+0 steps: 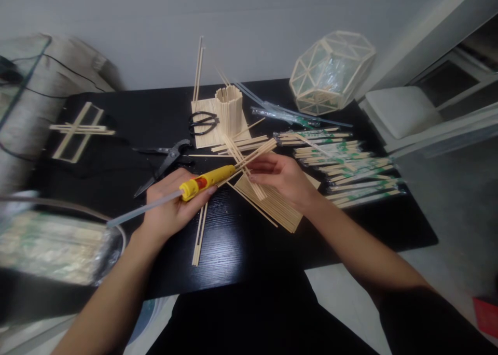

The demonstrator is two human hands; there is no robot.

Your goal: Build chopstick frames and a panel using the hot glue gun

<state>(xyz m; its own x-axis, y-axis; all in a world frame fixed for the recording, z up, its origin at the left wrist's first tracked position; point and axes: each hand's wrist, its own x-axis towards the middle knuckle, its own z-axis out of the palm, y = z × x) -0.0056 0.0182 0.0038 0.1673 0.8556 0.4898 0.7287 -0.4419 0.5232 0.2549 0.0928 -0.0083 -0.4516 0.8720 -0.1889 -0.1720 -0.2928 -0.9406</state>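
Note:
My left hand (167,202) is closed round a yellow hot glue gun (212,178), with a long translucent glue stick (143,209) out of its back end. The gun's nozzle is close to crossed wooden chopsticks (254,181); I cannot tell whether it touches them. My right hand (286,179) pinches these chopsticks between thumb and fingers, above the table. Below them lies a flat panel of chopsticks (290,212) set side by side. Two pairs of loose sticks (199,241) poke out under my left hand.
A round chopstick holder (229,109) stands on a square stick base, beside black-handled scissors (202,123). Pliers (167,160) lie left of centre. Wrapped chopsticks (350,163) cover the right side. A faceted stick frame (332,75) stands behind; a crossed frame (80,129) lies far left.

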